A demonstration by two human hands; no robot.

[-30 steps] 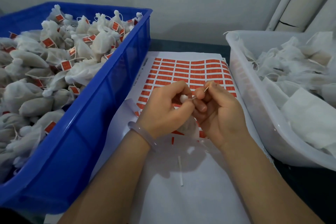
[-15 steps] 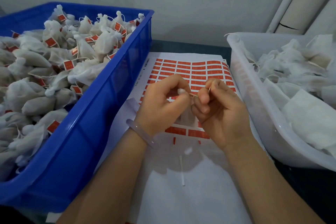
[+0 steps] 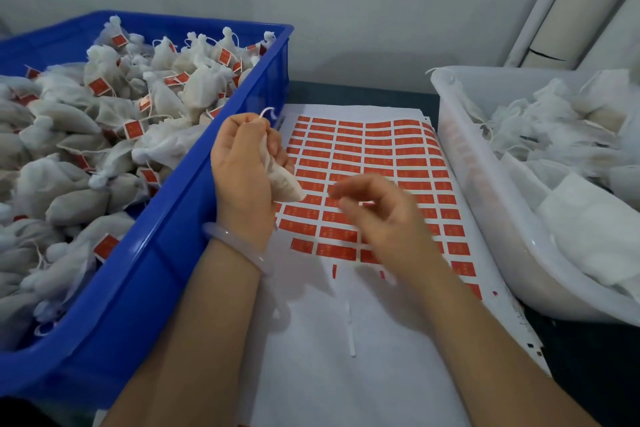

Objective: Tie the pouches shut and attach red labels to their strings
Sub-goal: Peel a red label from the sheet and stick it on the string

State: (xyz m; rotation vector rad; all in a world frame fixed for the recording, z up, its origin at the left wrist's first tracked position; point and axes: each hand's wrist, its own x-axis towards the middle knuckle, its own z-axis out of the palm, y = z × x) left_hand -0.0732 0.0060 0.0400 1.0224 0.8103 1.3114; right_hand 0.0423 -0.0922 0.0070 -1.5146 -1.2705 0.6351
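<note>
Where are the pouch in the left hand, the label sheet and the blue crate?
pouch [image 3: 282,180], head view, middle of its filled body.
label sheet [image 3: 329,385], head view, bare peeled lower part.
blue crate [image 3: 138,288], head view, near side wall.

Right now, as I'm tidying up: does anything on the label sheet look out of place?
Only small litter: a loose white strip lies on the bare lower part of the label sheet, and a red sliver sits below the last row, off the grid. Nothing looks spilled.

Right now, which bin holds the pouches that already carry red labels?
The blue bin on the left; its pouches show red labels, while those in the white bin show none.
</note>
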